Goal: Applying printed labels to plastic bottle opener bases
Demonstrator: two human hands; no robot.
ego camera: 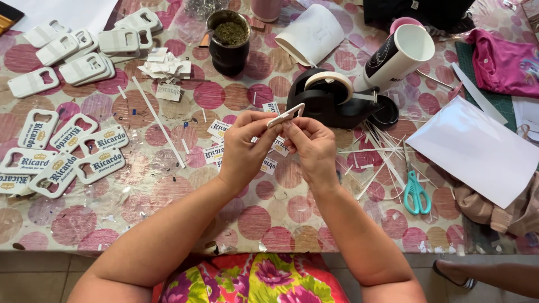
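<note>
Both hands raised above the surface (269, 219), pinching one flat white bottle opener (285, 115) between them: left hand (244, 148) grips its lower end, right hand (311, 147) the upper edge, fingertips closed on it, held edge-on toward the camera, probably to line up a label. Cut printed labels (216, 151) lie just under the hands for easy reach. Finished labelled openers (62, 157) far left, blank ones (84, 47) above; tape dispenser (331, 95) and teal scissors (415, 193) to the right.
</note>
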